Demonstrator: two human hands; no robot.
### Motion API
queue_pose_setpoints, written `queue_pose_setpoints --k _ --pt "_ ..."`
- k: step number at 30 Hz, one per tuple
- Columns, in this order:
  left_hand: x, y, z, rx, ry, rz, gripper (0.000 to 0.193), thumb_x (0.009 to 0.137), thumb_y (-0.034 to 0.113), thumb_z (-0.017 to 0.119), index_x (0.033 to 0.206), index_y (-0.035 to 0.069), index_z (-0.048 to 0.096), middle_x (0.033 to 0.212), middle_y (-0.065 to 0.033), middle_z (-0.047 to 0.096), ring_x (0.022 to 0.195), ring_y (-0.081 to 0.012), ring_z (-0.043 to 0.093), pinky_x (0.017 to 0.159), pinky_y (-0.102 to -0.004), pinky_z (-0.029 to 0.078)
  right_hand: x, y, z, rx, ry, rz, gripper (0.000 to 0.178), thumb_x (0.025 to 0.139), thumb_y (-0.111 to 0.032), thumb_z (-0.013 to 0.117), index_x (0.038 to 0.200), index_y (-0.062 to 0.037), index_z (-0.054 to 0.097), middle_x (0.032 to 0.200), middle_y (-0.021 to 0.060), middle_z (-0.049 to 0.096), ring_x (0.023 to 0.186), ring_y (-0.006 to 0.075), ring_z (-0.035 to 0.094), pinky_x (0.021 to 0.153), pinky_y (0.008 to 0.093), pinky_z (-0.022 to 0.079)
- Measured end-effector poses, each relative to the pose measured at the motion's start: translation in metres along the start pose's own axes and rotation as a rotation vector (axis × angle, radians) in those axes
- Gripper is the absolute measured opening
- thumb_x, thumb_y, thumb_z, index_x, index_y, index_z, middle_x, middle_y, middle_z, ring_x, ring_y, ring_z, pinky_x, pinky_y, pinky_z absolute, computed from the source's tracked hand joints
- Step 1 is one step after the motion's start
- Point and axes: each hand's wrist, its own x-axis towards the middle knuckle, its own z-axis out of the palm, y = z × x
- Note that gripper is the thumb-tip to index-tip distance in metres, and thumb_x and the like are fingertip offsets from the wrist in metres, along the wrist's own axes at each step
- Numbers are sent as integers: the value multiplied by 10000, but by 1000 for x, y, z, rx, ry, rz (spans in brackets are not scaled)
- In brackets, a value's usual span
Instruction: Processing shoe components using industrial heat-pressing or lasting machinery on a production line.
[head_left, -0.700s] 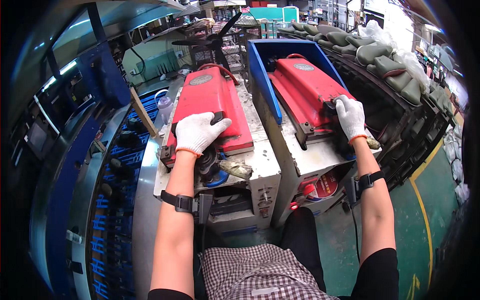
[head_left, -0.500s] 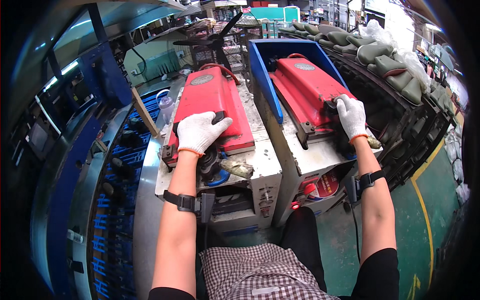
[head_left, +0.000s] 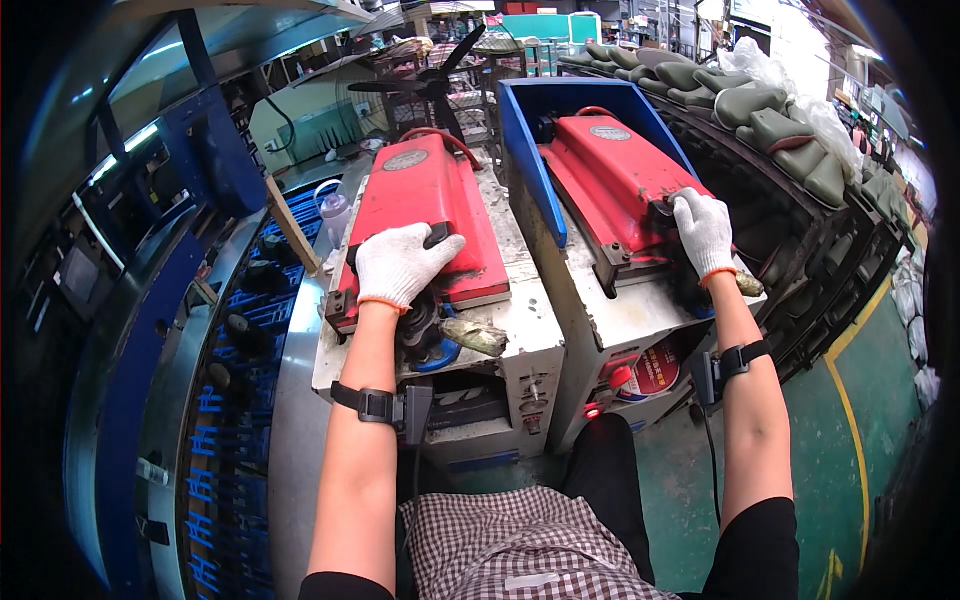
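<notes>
Two red machine covers sit side by side on pale, worn machine bodies. My left hand (head_left: 405, 266), in a white knit glove, is wrapped over the black handle (head_left: 437, 236) at the near end of the left red cover (head_left: 408, 192). My right hand (head_left: 703, 232), gloved the same way, grips the black handle (head_left: 659, 214) on the right red cover (head_left: 617, 170). The fingers hide most of both handles. Below the left cover, a worn wrapped lever (head_left: 474, 337) sticks out over the machine top. A similar wrapped end (head_left: 748, 284) shows beside my right wrist.
A blue guard (head_left: 531, 165) surrounds the right cover's far end. Left of the machines runs a metal-edged line with blue racks (head_left: 205, 435). A black fan (head_left: 432, 84) stands behind. Olive-green boot-shaped pieces (head_left: 775, 132) are piled on a rack at right. A clear bottle (head_left: 334, 214) stands left.
Both hands stay on the handles and both covers keep their position. Only a very slight shift of the whole view shows.
</notes>
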Motion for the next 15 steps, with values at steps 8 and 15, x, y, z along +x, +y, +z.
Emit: queue_pose_setpoints --k 8,15 --pt "-1 0 1 4 25 2 577 876 691 657 870 127 778 827 -164 742 805 -360 744 701 -464 560 0 -1 0 5 8 -2 239 1015 -293 564 988 -125 732 812 159 701 857 388 668 867 505 482" --pt "-1 -1 3 -1 38 5 580 875 697 654 867 129 777 815 -159 740 799 -357 746 694 -462 561 0 1 2 -3 3 0 240 1014 -291 565 987 -122 733 817 159 704 859 385 670 868 503 483"
